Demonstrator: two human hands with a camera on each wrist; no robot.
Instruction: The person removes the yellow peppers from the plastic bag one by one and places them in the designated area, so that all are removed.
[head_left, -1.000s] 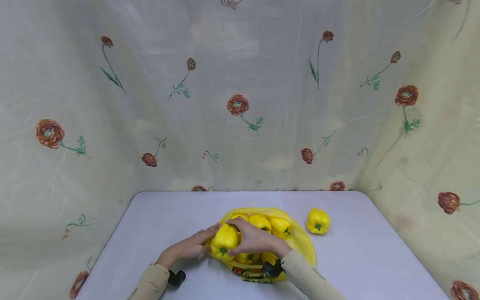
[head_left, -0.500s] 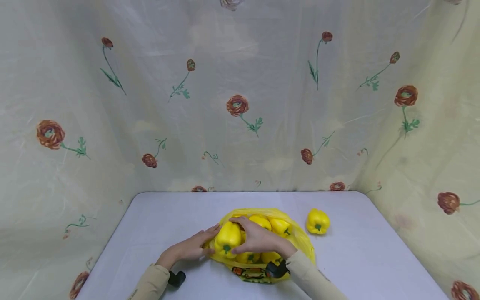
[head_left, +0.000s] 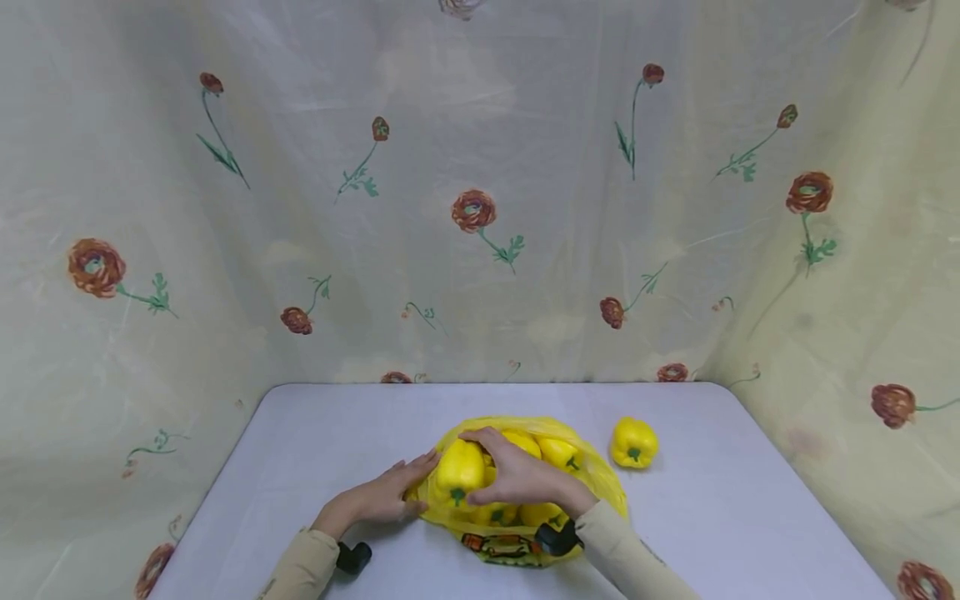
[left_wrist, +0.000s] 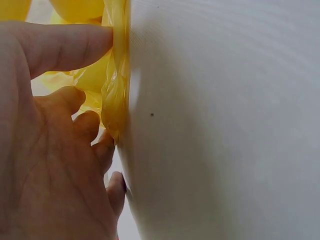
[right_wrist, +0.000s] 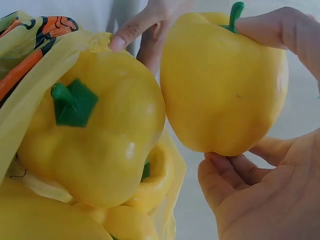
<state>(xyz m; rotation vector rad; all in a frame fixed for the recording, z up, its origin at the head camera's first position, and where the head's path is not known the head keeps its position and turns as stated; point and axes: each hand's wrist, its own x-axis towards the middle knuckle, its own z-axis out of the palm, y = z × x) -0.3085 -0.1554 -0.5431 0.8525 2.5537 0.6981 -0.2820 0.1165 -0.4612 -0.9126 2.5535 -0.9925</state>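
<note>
My right hand (head_left: 525,477) grips a yellow bell pepper (head_left: 461,467) over the left part of a yellow plastic bag (head_left: 609,487). The right wrist view shows the thumb by the green stem and fingertips under the far end of this held pepper (right_wrist: 225,90). Several more yellow peppers lie in the open bag, one of them a large pepper (right_wrist: 117,145) right beside the held one. My left hand (head_left: 381,495) touches the bag's left edge, thumb and fingers spread apart. In the left wrist view its thumb (left_wrist: 70,47) lies along the bag's gathered rim (left_wrist: 116,95).
One more yellow bell pepper (head_left: 634,442) sits on the white table (head_left: 750,517), right of the bag. A flower-patterned curtain (head_left: 480,317) hangs behind and along both sides of the table. Printed orange and black figures (head_left: 501,546) mark the bag's near side.
My right hand has moved slightly right with the held pepper, from the bag's left edge to a little further over its mouth. The left hand stays at the bag's edge.
</note>
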